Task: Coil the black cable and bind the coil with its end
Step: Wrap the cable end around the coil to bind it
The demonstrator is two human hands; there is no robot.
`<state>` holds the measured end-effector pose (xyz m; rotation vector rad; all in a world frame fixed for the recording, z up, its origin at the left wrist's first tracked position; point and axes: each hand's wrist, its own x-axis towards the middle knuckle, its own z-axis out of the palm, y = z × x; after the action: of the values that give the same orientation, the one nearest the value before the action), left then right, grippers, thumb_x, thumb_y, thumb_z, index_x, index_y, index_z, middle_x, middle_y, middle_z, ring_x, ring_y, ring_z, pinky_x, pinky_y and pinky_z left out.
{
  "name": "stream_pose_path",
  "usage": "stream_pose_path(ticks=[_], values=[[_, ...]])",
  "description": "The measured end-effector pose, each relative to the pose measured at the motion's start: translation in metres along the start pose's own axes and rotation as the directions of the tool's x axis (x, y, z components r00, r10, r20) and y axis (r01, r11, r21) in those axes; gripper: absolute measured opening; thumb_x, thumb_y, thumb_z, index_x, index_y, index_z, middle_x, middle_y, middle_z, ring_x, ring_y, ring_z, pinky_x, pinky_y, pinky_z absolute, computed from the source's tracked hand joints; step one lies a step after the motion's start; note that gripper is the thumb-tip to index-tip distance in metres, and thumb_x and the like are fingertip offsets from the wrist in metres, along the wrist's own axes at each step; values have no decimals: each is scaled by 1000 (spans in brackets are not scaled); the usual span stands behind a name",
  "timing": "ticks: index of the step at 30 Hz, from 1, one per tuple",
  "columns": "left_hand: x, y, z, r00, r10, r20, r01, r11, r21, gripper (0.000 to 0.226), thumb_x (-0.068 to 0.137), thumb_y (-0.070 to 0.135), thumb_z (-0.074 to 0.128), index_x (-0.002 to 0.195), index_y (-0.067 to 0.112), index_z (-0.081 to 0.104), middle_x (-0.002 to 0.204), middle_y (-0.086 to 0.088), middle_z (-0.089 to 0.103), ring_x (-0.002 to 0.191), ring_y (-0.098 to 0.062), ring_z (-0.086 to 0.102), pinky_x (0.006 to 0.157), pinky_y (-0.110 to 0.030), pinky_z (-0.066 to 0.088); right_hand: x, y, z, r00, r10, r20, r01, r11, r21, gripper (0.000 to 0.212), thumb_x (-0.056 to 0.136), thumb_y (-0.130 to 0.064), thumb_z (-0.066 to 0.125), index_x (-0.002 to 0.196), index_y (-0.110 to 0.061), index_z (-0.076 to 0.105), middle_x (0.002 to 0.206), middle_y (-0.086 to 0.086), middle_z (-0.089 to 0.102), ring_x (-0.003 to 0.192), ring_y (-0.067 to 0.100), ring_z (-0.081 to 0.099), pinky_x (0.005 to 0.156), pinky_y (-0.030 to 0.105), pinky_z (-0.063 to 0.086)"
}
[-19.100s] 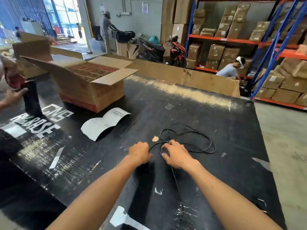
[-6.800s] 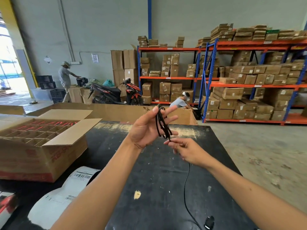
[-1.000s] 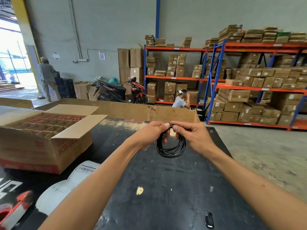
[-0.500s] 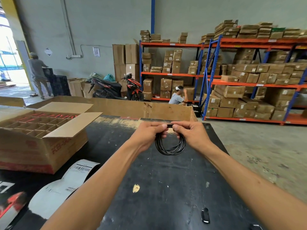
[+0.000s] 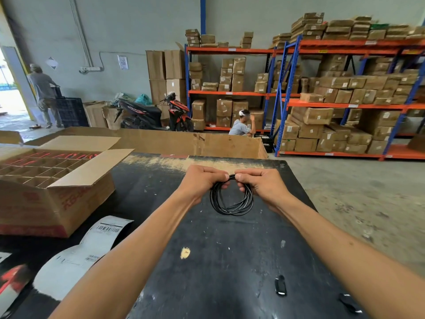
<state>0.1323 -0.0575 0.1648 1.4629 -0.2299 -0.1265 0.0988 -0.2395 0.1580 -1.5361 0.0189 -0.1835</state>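
The black cable [image 5: 232,207] is wound into a small round coil of several loops, held in the air above the black table [image 5: 230,261]. My left hand [image 5: 202,183] pinches the top of the coil from the left, and my right hand [image 5: 262,184] pinches it from the right, fingertips almost touching. The loop hangs down between the hands. The cable's end is hidden under my fingers.
An open cardboard box [image 5: 46,187] with dividers stands at the left. A curled shipping label [image 5: 87,252] lies at the near left. Two small black objects [image 5: 280,288] lie on the table at the near right. A long cardboard wall [image 5: 184,143] borders the far edge.
The cable, loose on the table at first, is now a tight coil held by both hands. Over the last second the hands and coil have hardly shifted.
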Motion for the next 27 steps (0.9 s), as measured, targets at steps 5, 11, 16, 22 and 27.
stream_pose_path(ticks=[5, 11, 16, 22, 27], values=[[-2, -8, 8, 1000, -23, -15, 23, 1000, 4, 10, 71, -10, 81, 79, -7, 76, 73, -18, 74, 67, -28, 71, 69, -33, 63, -2, 3, -6, 1000, 23, -8, -23, 1000, -11, 12, 85, 2, 77, 97, 1, 79, 83, 16, 75, 66, 16, 67, 64, 24, 61], [3, -30, 27, 994, -54, -98, 58, 998, 37, 9, 72, -11, 80, 72, -3, 75, 68, -15, 72, 62, -26, 69, 67, -32, 64, -4, 24, -16, 995, 82, -61, -84, 996, -30, 12, 87, -2, 77, 99, -1, 79, 76, 9, 73, 67, 17, 66, 68, 27, 61], [0, -54, 40, 993, -71, -90, 78, 994, 79, 13, 73, -9, 79, 69, 3, 76, 66, -12, 73, 61, -23, 68, 74, -37, 62, -14, 42, -32, 986, 147, -79, -150, 988, -29, 15, 91, -8, 72, 103, -1, 78, 87, 16, 77, 77, 23, 72, 80, 35, 64], [-12, -90, 52, 989, -141, -54, 146, 983, 111, 10, 74, -10, 78, 73, -1, 75, 65, -12, 71, 52, -16, 65, 58, -21, 57, -25, 74, -68, 949, 232, -212, -288, 912, -292, 15, 90, -11, 63, 89, -14, 78, 89, 11, 78, 80, 21, 74, 86, 37, 63], [-11, -108, 55, 982, -182, -57, 188, 973, 133, 6, 73, -11, 76, 78, -8, 74, 64, -14, 69, 48, -14, 63, 54, -16, 52, -59, 111, -96, 862, 507, 30, -138, 290, -947, 18, 80, -26, 78, 98, -26, 78, 94, -3, 75, 95, 16, 71, 91, 30, 58]])
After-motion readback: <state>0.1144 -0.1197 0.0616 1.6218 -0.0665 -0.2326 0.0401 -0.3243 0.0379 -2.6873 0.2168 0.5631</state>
